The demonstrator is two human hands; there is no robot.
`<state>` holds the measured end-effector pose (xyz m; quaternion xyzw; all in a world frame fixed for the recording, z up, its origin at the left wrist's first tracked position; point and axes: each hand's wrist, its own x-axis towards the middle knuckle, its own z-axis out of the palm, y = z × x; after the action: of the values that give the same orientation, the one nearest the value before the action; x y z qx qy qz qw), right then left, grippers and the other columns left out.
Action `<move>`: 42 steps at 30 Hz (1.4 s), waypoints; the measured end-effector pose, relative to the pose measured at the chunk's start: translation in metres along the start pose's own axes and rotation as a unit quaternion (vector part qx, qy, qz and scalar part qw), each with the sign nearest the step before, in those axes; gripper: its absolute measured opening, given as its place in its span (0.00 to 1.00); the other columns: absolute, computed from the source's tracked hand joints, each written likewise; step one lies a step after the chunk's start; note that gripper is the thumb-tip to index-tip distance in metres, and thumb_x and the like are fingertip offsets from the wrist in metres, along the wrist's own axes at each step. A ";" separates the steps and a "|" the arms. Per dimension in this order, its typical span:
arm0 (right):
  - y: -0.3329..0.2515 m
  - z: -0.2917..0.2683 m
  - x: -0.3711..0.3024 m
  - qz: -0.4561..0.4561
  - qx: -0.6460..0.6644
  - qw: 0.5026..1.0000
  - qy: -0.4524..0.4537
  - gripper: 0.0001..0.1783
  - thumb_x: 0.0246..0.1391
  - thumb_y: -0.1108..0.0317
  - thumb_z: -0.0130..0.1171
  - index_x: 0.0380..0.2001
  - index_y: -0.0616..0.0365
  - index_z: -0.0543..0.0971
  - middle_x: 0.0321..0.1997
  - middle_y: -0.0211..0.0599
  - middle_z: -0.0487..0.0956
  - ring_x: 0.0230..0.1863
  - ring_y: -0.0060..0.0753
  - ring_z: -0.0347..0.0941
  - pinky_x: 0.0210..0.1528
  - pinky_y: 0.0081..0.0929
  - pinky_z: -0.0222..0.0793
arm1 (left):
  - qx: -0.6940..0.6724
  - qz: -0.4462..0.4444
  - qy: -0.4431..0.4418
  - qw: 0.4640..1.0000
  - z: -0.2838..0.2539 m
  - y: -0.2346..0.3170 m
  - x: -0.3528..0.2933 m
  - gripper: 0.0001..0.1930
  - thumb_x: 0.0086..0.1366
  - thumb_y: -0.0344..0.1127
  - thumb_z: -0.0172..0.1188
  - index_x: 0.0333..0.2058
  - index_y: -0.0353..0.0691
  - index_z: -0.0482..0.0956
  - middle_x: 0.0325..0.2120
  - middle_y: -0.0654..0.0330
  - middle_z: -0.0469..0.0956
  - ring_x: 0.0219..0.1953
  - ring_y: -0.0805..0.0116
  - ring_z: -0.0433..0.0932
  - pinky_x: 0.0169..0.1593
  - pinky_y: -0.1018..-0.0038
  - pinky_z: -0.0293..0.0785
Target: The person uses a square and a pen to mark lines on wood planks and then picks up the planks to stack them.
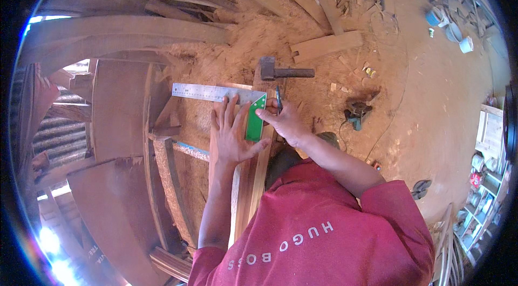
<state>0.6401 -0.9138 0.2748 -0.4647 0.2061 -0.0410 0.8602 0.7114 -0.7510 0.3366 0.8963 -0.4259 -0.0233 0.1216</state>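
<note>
My left hand (233, 138) lies flat with its fingers spread. Its fingertips touch the metal blade of a try square (197, 92), and the palm rests on a length of timber (251, 173). The square's blade lies across the timber, while its green stock (254, 127) runs along it toward me. In my right hand (288, 122) is a slim dark pen or pencil (278, 98), held tilted up between the fingers. The right thumb touches the green stock. Just beyond the square, a hammer (294, 73) with a heavy metal head lies with its handle pointing right.
A wooden frame (172, 178) stands left of the timber. Planks (329, 44) and scrap wood lie beyond on sawdust. On the floor at right are a power tool (356, 114) with a cable and dark footwear (421, 189). Buckets (453, 31) and shelves (483, 205) stand farther right.
</note>
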 end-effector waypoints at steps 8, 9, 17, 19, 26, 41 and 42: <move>-0.005 -0.002 0.011 0.027 0.012 0.999 -0.035 0.19 0.57 0.66 0.69 0.49 0.63 0.79 0.45 0.35 0.83 0.42 0.26 0.79 0.49 0.28 0.76 | 0.059 -0.034 -0.043 0.997 0.003 0.000 0.008 0.51 0.52 0.72 0.58 0.68 0.45 0.65 0.70 0.50 0.58 0.75 0.43 0.47 0.71 0.35 0.35; -0.005 -0.003 0.010 0.032 0.013 0.999 -0.034 0.19 0.57 0.66 0.69 0.49 0.63 0.79 0.45 0.35 0.83 0.42 0.26 0.79 0.49 0.28 0.76 | 0.051 -0.038 -0.055 0.996 0.001 0.001 0.009 0.50 0.52 0.72 0.57 0.68 0.44 0.65 0.71 0.49 0.57 0.75 0.43 0.46 0.70 0.35 0.34; -0.003 -0.006 0.011 0.035 0.006 0.996 -0.080 0.19 0.58 0.67 0.67 0.49 0.65 0.79 0.45 0.35 0.84 0.43 0.20 0.77 0.47 0.27 0.77 | 0.041 -0.037 -0.056 0.997 0.003 0.000 0.012 0.50 0.53 0.72 0.56 0.67 0.43 0.65 0.71 0.47 0.58 0.75 0.42 0.47 0.69 0.33 0.36; -0.003 -0.002 0.010 0.016 0.015 0.998 -0.066 0.17 0.59 0.67 0.67 0.47 0.65 0.80 0.44 0.34 0.84 0.42 0.20 0.77 0.45 0.26 0.77 | 0.063 -0.043 -0.058 0.995 0.004 -0.001 0.009 0.50 0.53 0.72 0.56 0.68 0.44 0.65 0.70 0.48 0.58 0.75 0.42 0.48 0.69 0.34 0.38; 0.005 -0.005 0.012 -0.008 -0.017 0.998 -0.054 0.14 0.59 0.67 0.67 0.42 0.67 0.81 0.35 0.29 0.83 0.36 0.15 0.74 0.38 0.25 0.73 | 0.054 -0.036 -0.061 0.996 0.005 -0.001 0.011 0.50 0.53 0.72 0.57 0.67 0.42 0.66 0.70 0.47 0.58 0.75 0.42 0.48 0.69 0.35 0.39; -0.001 -0.002 0.008 0.016 0.001 0.999 -0.052 0.14 0.62 0.66 0.64 0.45 0.66 0.81 0.39 0.29 0.84 0.39 0.16 0.74 0.42 0.24 0.74 | 0.052 -0.030 -0.046 0.997 0.007 -0.003 0.010 0.49 0.56 0.74 0.53 0.66 0.41 0.69 0.70 0.47 0.60 0.75 0.42 0.48 0.69 0.36 0.40; -0.002 -0.001 0.008 0.017 0.001 0.999 -0.051 0.14 0.62 0.66 0.64 0.45 0.66 0.81 0.39 0.29 0.84 0.39 0.16 0.74 0.42 0.24 0.74 | 0.052 -0.029 -0.043 0.997 0.008 -0.004 0.010 0.49 0.56 0.74 0.54 0.66 0.41 0.68 0.70 0.48 0.60 0.75 0.43 0.48 0.69 0.37 0.40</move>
<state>0.6468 -0.9178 0.2733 -0.4622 0.1693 -0.0028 0.8705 0.7193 -0.7581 0.3284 0.9116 -0.4050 -0.0429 0.0556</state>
